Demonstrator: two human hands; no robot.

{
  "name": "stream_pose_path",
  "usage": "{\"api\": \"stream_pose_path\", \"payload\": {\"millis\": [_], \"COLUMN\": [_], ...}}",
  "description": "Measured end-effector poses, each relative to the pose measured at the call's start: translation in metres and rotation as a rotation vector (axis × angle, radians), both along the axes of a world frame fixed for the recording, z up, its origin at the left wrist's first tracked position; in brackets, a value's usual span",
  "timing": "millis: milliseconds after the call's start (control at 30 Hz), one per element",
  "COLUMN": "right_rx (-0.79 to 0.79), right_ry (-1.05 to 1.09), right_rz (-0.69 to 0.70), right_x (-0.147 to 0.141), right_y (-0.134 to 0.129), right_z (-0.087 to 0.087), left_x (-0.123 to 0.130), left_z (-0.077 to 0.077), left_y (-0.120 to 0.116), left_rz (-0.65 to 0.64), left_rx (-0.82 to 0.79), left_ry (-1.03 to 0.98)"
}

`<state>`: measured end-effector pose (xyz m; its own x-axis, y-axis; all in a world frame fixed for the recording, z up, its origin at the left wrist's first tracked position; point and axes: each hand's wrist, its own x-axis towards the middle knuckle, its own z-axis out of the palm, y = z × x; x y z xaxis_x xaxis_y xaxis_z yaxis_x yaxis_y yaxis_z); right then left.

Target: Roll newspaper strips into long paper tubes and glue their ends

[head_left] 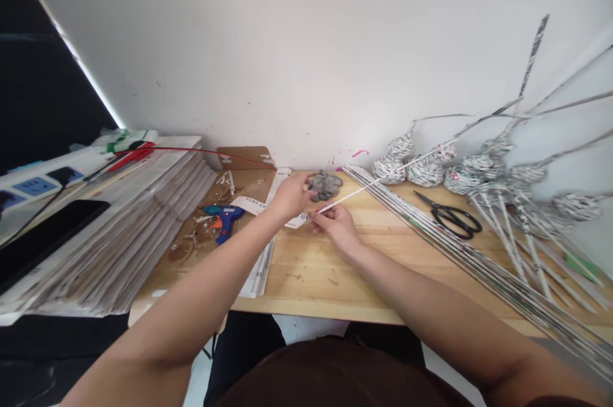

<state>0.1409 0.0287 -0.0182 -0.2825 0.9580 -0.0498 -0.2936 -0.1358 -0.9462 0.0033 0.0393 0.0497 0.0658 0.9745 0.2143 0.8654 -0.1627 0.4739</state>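
My right hand pinches the lower end of a thin white paper stick, which slants up to the right across the table. Just left of it, my left hand reaches over the wood, its fingers touching the left side of a grey, lumpy round piece. Its fingers are slightly curved and apart. A printed paper strip lies partly under my hands.
Newspaper stacks and a phone lie left. A blue glue gun rests on cardboard. Right are long paper sticks, black scissors and several woven paper gourds against the wall.
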Motion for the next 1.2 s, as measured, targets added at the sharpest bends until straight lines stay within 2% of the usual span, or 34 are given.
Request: {"api": "stream_pose_path", "payload": {"millis": [100, 233, 500, 733, 833, 933, 1000, 1067, 1100, 1133, 1200], "right_rx": [0.000, 0.001, 0.000, 0.002, -0.004, -0.008, 0.007, 0.037, 0.049, 0.062, 0.087], "right_ry": [0.004, 0.018, 0.028, 0.034, 0.028, 0.031, 0.047, 0.074, 0.087, 0.099, 0.124], "right_rz": [0.017, 0.017, 0.043, 0.032, 0.028, 0.009, -0.008, -0.026, -0.037, -0.049, -0.077], "right_x": [-0.001, -0.002, -0.003, -0.003, -0.003, -0.003, -0.003, -0.002, -0.001, -0.001, 0.000], "right_y": [0.001, 0.004, 0.005, 0.005, 0.006, 0.006, 0.006, 0.005, 0.005, 0.005, 0.005], "right_z": [-0.004, -0.008, -0.009, -0.008, -0.009, -0.010, -0.010, -0.008, -0.006, -0.005, -0.001], "left_x": [0.016, 0.036, 0.048, 0.053, 0.046, 0.030, 0.016, 0.004, 0.000, -0.003, -0.005], "left_z": [-0.018, -0.039, -0.034, -0.036, -0.029, -0.009, 0.007, 0.014, 0.013, 0.009, -0.006], "left_y": [0.047, 0.081, 0.103, 0.101, 0.093, 0.075, 0.054, 0.022, 0.002, -0.020, -0.067], "left_rz": [-0.065, -0.156, -0.145, -0.136, -0.107, -0.034, 0.045, 0.086, 0.068, 0.040, 0.009], "left_rx": [-0.055, -0.093, -0.050, -0.040, -0.031, 0.007, 0.081, 0.205, 0.157, 0.036, -0.210], "left_ry": [0.104, 0.225, 0.335, 0.258, 0.166, 0.060, -0.019, -0.336, -0.482, -0.614, -0.750]}}
